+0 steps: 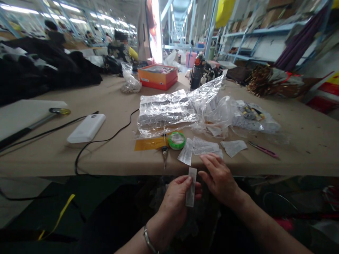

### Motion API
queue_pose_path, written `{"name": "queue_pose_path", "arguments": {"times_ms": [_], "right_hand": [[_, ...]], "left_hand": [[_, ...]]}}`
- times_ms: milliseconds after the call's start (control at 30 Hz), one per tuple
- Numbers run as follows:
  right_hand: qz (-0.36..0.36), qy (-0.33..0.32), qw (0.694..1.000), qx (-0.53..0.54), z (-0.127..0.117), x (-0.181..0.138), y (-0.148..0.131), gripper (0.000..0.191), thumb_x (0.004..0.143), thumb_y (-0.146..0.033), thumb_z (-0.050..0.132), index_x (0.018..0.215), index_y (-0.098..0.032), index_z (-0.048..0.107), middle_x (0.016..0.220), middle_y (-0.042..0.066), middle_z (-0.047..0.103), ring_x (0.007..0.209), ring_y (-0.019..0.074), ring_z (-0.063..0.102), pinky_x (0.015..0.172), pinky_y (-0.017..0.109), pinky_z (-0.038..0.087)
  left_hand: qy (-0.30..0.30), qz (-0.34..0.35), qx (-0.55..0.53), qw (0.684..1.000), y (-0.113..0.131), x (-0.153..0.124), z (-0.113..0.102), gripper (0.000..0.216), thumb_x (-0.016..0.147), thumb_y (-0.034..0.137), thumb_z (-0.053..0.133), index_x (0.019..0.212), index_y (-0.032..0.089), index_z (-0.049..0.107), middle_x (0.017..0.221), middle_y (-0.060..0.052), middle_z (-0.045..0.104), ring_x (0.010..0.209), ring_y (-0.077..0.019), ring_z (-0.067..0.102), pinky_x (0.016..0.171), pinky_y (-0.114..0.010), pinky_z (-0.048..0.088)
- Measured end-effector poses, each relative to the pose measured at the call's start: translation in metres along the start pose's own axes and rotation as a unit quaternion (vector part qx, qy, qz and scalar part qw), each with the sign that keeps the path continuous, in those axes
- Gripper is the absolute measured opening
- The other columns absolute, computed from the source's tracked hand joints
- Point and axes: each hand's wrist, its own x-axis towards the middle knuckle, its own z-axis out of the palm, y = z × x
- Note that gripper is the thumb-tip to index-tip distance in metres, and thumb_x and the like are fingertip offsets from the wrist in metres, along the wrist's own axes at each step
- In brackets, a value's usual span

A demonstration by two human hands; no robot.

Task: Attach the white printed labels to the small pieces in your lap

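My left hand (pixel 180 194) is closed below the table's front edge, its thumb pinching a narrow pale strip (pixel 191 188) that stands nearly upright. What is printed or set on the strip is too small to tell. To its right, my right hand (pixel 218 174) reaches over the table edge with thumb and fingers apart, nothing visible in it. Its fingertips are by several pale printed sheets (pixel 203 146), and I cannot tell whether they touch. Another sheet (pixel 186 152) lies just left of these, beside a round green-rimmed container (pixel 177 140). One more sheet (pixel 233 147) lies to the right.
A screwdriver-like pointed tool (pixel 164 155) and pink-handled tweezers (pixel 265 150) lie near the front edge. Clear plastic bags (pixel 166 113) cover the middle. A white power bank (pixel 87 128) and black cable (pixel 106 140) are left; an orange box (pixel 158 77) and dark bottle (pixel 196 74) stand behind.
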Motion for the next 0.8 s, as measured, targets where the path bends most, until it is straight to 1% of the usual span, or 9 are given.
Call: {"name": "queue_pose_path", "arguments": {"times_ms": [67,100,167,233,400,533,633,700,800], "right_hand": [[0.048,-0.025,0.995,-0.087,0.002,0.008,0.011,0.050,0.086,-0.036,0.055,0.128,-0.009,0.047,0.122,0.017,0.054,0.117,0.0334,0.043,0.096,0.052,0.041],[0.055,-0.040,0.991,-0.117,0.004,0.009,0.015,0.050,0.084,-0.035,0.058,0.126,-0.009,0.049,0.123,0.017,0.054,0.117,0.0347,0.043,0.096,0.053,0.040],[0.046,-0.055,0.986,-0.148,0.008,0.007,0.020,0.042,0.084,-0.028,0.059,0.122,-0.012,0.054,0.125,0.014,0.054,0.116,0.0341,0.044,0.096,0.053,0.039],[0.026,-0.035,0.988,-0.145,0.010,0.001,0.023,0.033,0.085,-0.020,0.055,0.118,-0.014,0.057,0.123,0.011,0.057,0.115,0.0311,0.047,0.097,0.050,0.040],[-0.012,0.050,0.997,-0.062,0.010,-0.012,0.032,0.020,0.087,-0.015,0.052,0.103,-0.017,0.064,0.109,0.008,0.065,0.112,0.0249,0.052,0.097,0.044,0.044],[0.005,0.093,0.995,0.025,0.008,-0.012,0.037,0.016,0.088,-0.015,0.051,0.094,-0.020,0.065,0.104,0.007,0.066,0.109,0.0228,0.057,0.095,0.044,0.046],[0.011,0.125,0.988,0.087,0.004,-0.014,0.030,0.016,0.087,-0.013,0.052,0.093,-0.020,0.064,0.104,0.008,0.066,0.111,0.0231,0.056,0.094,0.044,0.047],[-0.024,0.113,0.986,0.124,0.002,-0.019,0.018,0.017,0.086,-0.012,0.053,0.093,-0.021,0.064,0.105,0.008,0.065,0.115,0.0240,0.053,0.094,0.044,0.047],[-0.105,0.061,0.982,0.146,0.002,-0.027,-0.001,0.015,0.085,-0.013,0.055,0.093,-0.021,0.065,0.104,0.006,0.065,0.117,0.0237,0.050,0.095,0.044,0.046]], "left_hand": [[0.025,-0.004,0.029,0.999,0.000,-0.002,-0.001,0.013,0.080,0.020,0.060,0.087,0.009,0.059,0.067,-0.007,0.065,0.054,-0.0141,0.061,0.055,-0.026,0.050],[0.034,-0.005,0.036,0.999,0.000,-0.003,-0.001,0.012,0.080,0.019,0.059,0.087,0.009,0.059,0.066,-0.007,0.065,0.054,-0.0141,0.061,0.055,-0.026,0.050],[0.043,-0.006,0.047,0.998,0.000,-0.004,-0.002,0.010,0.081,0.018,0.057,0.086,0.010,0.058,0.066,-0.007,0.065,0.055,-0.0144,0.061,0.055,-0.025,0.050],[0.045,-0.003,0.057,0.997,-0.001,-0.005,-0.003,0.009,0.081,0.018,0.058,0.085,0.010,0.057,0.067,-0.007,0.066,0.057,-0.0148,0.062,0.056,-0.025,0.050],[0.038,-0.014,0.066,0.997,-0.001,-0.003,-0.003,0.012,0.080,0.018,0.058,0.088,0.009,0.057,0.072,-0.008,0.067,0.056,-0.0140,0.062,0.055,-0.025,0.051],[0.036,-0.030,0.064,0.997,0.003,-0.002,0.002,0.010,0.080,0.015,0.056,0.087,0.009,0.058,0.073,-0.010,0.067,0.053,-0.0134,0.061,0.054,-0.025,0.050],[0.029,-0.042,0.050,0.997,0.006,-0.003,0.007,0.010,0.080,0.015,0.055,0.083,0.007,0.060,0.073,-0.011,0.067,0.054,-0.0141,0.061,0.055,-0.026,0.050],[0.006,-0.046,0.026,0.999,0.007,-0.004,0.009,0.010,0.078,0.014,0.057,0.084,0.007,0.062,0.071,-0.010,0.066,0.054,-0.0139,0.060,0.056,-0.026,0.049],[-0.037,-0.033,-0.014,0.999,0.005,-0.004,0.011,0.012,0.072,0.009,0.060,0.082,0.006,0.065,0.067,-0.007,0.064,0.053,-0.0106,0.057,0.052,-0.020,0.044]]}}
